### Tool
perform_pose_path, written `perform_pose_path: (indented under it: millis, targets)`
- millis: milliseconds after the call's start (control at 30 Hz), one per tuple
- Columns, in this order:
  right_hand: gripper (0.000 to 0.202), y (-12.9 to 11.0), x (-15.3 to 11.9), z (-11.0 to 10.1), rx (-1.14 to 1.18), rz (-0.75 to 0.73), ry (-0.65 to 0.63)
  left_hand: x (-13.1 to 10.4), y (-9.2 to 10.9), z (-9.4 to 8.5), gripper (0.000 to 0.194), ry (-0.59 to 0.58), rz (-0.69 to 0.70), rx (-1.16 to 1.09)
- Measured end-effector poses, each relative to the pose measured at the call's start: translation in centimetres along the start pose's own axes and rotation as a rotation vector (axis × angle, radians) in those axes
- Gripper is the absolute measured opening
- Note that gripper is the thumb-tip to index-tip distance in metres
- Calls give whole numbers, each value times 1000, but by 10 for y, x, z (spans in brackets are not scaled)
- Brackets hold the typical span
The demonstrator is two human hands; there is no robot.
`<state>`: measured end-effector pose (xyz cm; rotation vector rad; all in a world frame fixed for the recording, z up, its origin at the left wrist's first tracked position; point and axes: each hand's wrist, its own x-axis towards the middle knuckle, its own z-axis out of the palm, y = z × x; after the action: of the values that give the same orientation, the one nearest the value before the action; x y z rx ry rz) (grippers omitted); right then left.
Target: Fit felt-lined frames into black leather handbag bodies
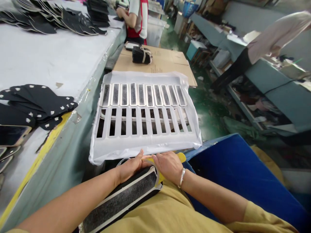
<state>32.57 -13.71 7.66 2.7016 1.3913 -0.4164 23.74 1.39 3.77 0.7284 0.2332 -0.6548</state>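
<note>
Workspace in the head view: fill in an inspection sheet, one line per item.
Surface: white slotted panel, dark strips in upper row, lower slots open.
Job's things: long dark piece with white edges, near the lap.
Clutter: tied black bundle on cardboard; black pieces on left table.
Hands: right hand grips yellow piece; left hand alongside.
Cables: thin dark line, right bench, possibly a cable.
Surroundings: blue container at right.

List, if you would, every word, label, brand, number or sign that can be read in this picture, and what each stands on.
No text is legible.
Cardboard sheet: two patches of dark print, both too small and blurred to read.
Yellow tool: no lettering visible.
Slotted white tray: no lettering visible.
</note>
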Motion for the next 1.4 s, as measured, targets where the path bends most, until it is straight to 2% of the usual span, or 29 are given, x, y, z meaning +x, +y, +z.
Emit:
perform_pose_path:
  millis: [200,367,467,600,667,767,900,1200,1400]
  targets:
    - [47,-1,6,-3,-14,-51,-24,3,-1,-4,75,-112,16,-11]
    - [47,3,16,-3,4,-159,-75,6,-3,-9,83,-47,-12,-98]
    - [47,4,22,-5,-22,-246,-79,5,-6,-13,73,45,-3,-4]
    - [49,4,27,-6,-48,-326,-80,-1,-6,-18,64,328,-30,462]
    - [49,4,29,-6,-44,-352,-89,-3,-5,-21,65,384,-50,662]
    - [49,6,32,-5,-40,-368,-103,-4,-3,-24,59,333,37,814]
    - [48,8,34,-3,-37,-397,-130,-2,-4,-29,49,183,184,923]
    - [50,3,29,-2,-22,-426,-193,-8,-3,-24,47,62,212,908]
    - [52,-7,16,-11,-20,-314,-213,-11,-2,-16,47,35,179,1014]
